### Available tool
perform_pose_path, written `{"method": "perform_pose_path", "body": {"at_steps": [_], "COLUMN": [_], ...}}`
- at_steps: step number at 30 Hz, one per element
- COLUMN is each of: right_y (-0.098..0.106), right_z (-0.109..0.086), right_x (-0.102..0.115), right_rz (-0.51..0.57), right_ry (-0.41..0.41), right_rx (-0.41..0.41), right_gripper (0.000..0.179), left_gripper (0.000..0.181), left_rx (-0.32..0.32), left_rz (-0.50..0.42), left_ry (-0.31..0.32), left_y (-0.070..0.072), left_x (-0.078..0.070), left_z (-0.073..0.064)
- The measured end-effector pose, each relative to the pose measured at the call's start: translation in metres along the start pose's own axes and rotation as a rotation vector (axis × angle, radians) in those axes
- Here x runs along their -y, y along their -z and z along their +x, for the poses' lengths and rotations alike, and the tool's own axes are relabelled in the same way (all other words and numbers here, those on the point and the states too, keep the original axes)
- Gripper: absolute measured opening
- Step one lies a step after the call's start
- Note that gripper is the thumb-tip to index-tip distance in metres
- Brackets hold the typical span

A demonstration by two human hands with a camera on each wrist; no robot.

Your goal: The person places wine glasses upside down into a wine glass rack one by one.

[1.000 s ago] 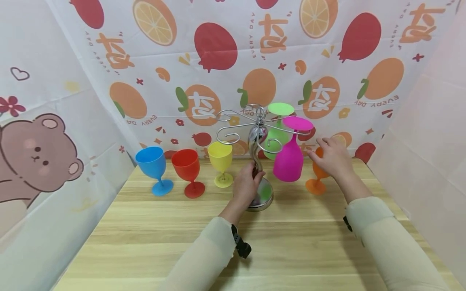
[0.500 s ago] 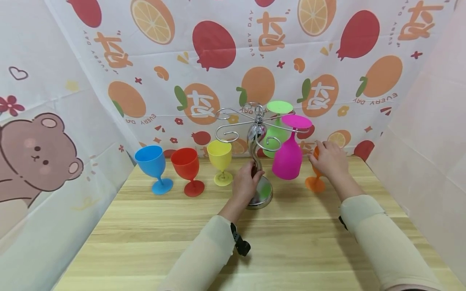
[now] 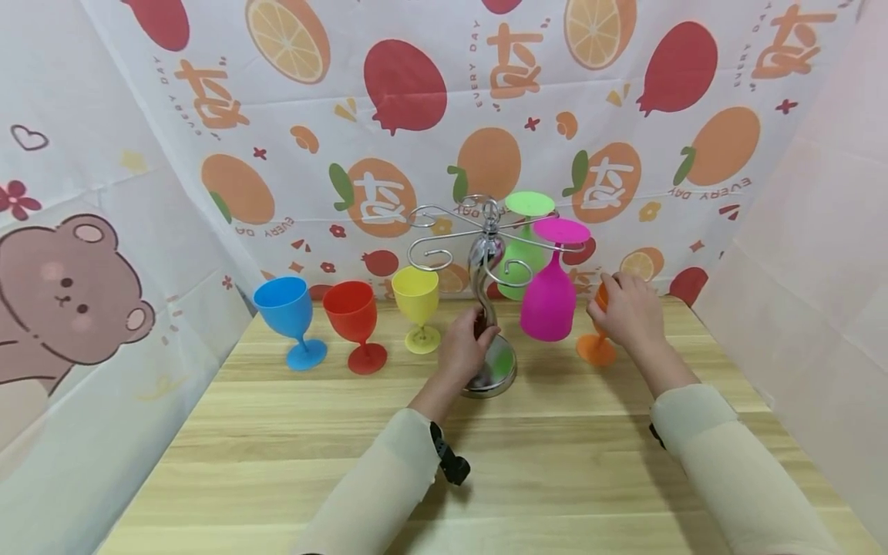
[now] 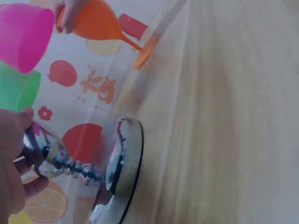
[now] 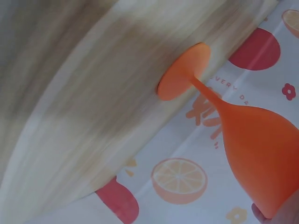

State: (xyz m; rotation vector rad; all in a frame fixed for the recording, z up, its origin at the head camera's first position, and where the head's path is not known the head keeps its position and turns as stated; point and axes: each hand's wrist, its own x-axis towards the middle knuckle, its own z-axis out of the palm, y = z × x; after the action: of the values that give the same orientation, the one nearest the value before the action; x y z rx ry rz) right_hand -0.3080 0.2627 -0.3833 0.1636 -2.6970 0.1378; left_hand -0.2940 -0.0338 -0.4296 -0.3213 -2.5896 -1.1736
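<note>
At centre, chrome rack: upright on the surface; your left hand curls its fingers round the stem.
Orange goblet, right: upright on the surface; fingers of your right hand grip its bowl near the rim.
Hung inverted from the rack: magenta goblet, green goblet.

The right wrist view's edge crops the orange goblet.

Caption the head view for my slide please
Left grip holds the metal stand; right grip holds the orange goblet.
</note>
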Motion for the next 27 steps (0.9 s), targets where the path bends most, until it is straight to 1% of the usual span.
{"method": "perform_pose_path", "body": {"at_steps": [3, 6, 9, 12, 15, 17, 21, 24, 27], "right_y": [0.001, 0.005, 0.015, 0.032, 0.05, 0.062, 0.08, 0.087, 0.09], "right_z": [-0.006, -0.013, -0.021, -0.032, -0.046, -0.055, -0.073, -0.083, -0.088], "right_x": [-0.001, -0.002, -0.001, 0.003, 0.008, 0.01, 0.013, 0.016, 0.023], "right_rz": [0.035, 0.065, 0.075, 0.098, 0.165, 0.223, 0.361, 0.474, 0.613], "right_ry": [0.027, 0.058, 0.089, 0.111, 0.13, 0.151, 0.171, 0.173, 0.203], "right_rx": [-0.061, -0.131, -0.19, -0.221, -0.229, -0.228, -0.193, -0.19, -0.222], "right_gripper": [0.057, 0.053, 0.049, 0.044, 0.04, 0.038, 0.037, 0.038, 0.039], "left_gripper": [0.031, 0.035, 0.04, 0.046, 0.05, 0.049, 0.043, 0.039, 0.034], "left_rx": [0.032, 0.064, 0.09, 0.092, 0.065, 0.036, -0.013, -0.052, -0.089], "left_rz": [-0.045, -0.075, -0.101, -0.121, -0.146, -0.164, -0.219, -0.275, -0.331], "left_ry": [-0.002, -0.038, -0.09, -0.098, -0.075, -0.064, -0.059, -0.082, -0.106], "left_y": [0.005, 0.009, 0.012, 0.016, 0.02, 0.023, 0.025, 0.026, 0.027], "left_x": [0.002, 0.004, 0.005, 0.005, 0.004, 0.003, 0.003, 0.003, 0.002], "left_z": [0.001, 0.002, 0.002, -0.002, -0.009, -0.013, -0.022, -0.027, -0.031]}}
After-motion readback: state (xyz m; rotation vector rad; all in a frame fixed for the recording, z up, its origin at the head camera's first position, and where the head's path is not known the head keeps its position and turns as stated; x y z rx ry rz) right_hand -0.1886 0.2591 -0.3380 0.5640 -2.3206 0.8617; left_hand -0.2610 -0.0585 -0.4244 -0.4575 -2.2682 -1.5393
